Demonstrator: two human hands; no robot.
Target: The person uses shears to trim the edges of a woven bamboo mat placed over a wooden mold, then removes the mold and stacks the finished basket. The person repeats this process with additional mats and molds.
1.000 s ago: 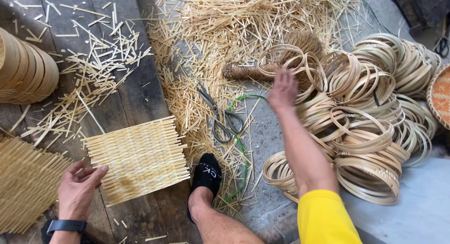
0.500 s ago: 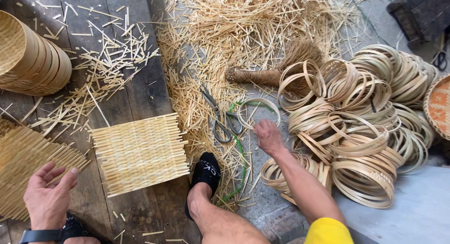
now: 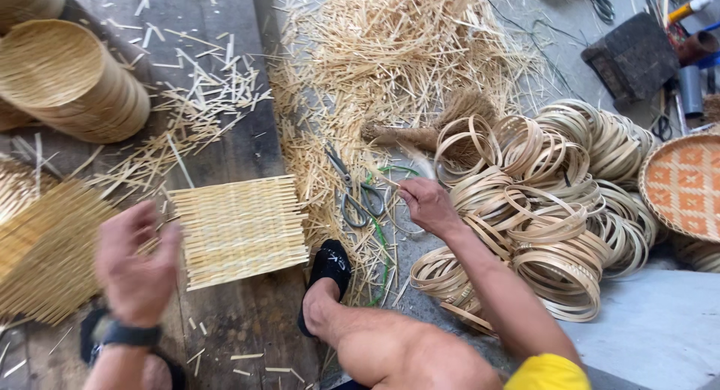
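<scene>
My right hand (image 3: 429,204) reaches out over the floor with its fingers pinched on a thin bamboo ring (image 3: 405,226) that shows only faintly below it. Grey scissors (image 3: 360,199) lie just left of that hand among bamboo slivers. A big pile of bamboo rings (image 3: 559,210) lies right of it. My left hand (image 3: 139,264), blurred and with a dark wristwatch, hovers with fingers apart and holds nothing. It is just left of a square woven bamboo mat (image 3: 240,229) on the dark wooden boards.
A stack of round woven baskets (image 3: 71,82) stands at the upper left, and more woven mats (image 3: 41,255) lie at the left edge. Bamboo offcuts (image 3: 390,52) cover the middle. A small brush (image 3: 431,131), an orange patterned tray (image 3: 686,184) and my sandalled foot (image 3: 330,264) are nearby.
My right hand has drawn back from the ring pile toward the scissors, bringing a thin ring. My left hand has lifted off the mat's edge and moved slightly left.
</scene>
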